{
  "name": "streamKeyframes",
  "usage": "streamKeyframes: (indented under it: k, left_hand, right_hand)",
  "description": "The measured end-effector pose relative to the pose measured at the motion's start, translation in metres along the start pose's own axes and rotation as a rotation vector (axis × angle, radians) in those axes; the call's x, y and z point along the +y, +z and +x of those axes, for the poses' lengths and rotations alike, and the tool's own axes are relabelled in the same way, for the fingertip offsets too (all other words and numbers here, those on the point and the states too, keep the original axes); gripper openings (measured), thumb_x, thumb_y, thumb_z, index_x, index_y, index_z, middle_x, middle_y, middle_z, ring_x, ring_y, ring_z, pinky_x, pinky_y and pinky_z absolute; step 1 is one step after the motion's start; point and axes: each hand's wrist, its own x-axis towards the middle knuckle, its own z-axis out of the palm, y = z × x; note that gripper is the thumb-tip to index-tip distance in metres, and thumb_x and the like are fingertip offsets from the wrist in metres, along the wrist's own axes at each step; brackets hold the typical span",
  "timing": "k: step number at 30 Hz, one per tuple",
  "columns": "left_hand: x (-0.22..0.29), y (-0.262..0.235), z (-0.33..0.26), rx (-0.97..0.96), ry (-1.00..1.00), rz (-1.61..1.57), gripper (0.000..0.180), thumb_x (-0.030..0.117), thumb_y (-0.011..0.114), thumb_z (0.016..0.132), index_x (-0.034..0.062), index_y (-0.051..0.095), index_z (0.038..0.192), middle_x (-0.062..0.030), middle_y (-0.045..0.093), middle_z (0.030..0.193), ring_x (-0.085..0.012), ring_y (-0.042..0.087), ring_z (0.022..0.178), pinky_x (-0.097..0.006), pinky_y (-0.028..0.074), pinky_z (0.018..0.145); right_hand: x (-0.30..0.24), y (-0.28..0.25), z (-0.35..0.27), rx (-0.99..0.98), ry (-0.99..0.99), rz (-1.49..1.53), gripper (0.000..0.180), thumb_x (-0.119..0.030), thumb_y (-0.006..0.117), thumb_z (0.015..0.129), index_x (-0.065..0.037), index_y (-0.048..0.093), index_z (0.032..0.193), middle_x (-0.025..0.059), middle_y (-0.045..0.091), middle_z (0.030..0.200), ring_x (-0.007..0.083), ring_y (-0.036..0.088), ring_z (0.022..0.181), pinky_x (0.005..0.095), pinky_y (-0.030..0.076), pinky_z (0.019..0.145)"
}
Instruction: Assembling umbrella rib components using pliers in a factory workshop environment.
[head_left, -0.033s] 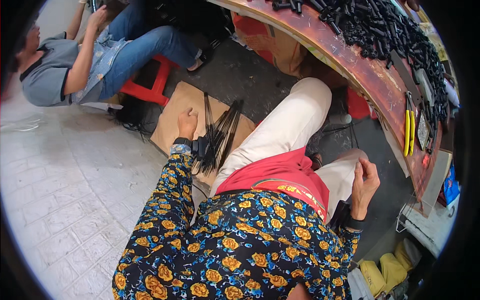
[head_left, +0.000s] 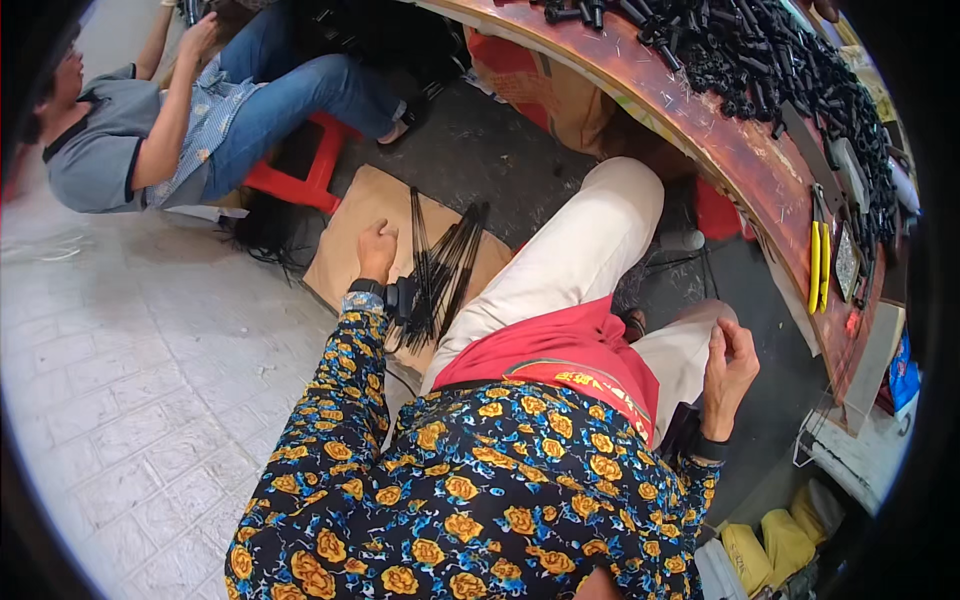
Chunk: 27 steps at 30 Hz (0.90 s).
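Observation:
Over the brown cardboard (head_left: 345, 225) at my left, my left hand (head_left: 377, 250) is closed with its fingers curled in, and nothing shows sticking out of it. Just right of it, a loose bundle of thin black strips (head_left: 452, 262) lies fanned on the cardboard. My right hand (head_left: 731, 372) is beside my right thigh, its fingers loosely bent and thumb apart, with nothing visible in it. Each wrist wears a dark band with a black device; the device on the right is partly hidden by the sleeve.
A worn wooden table (head_left: 700, 110) curves along the right, bearing a heap of black parts (head_left: 740, 60) and yellow-handled pliers (head_left: 820, 255). At upper left a person (head_left: 110, 145) sits on a red stool (head_left: 310, 175). Yellow bundles (head_left: 770, 545) lie at lower right.
The view has shifted very slightly. Both hands keep their places, and the black strips lie as before.

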Motion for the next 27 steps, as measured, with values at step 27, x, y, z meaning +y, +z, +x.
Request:
streamKeyframes:
  k: [27]
  left_hand:
    - [0.009,-0.104,-0.06,0.16,-0.139,-0.095,0.035,0.012,0.064,0.082,0.0045,0.067,0.116,-0.0072,0.065,0.078,-0.0144,0.057,0.058,-0.03,0.044,0.045]
  right_hand:
    - [0.092,-0.007,0.029,0.188,-0.07,0.22,0.016,-0.002,0.056,0.087,0.005,0.063,0.099,0.0155,0.065,0.089,0.0246,0.063,0.081,0.0333,0.049,0.075]
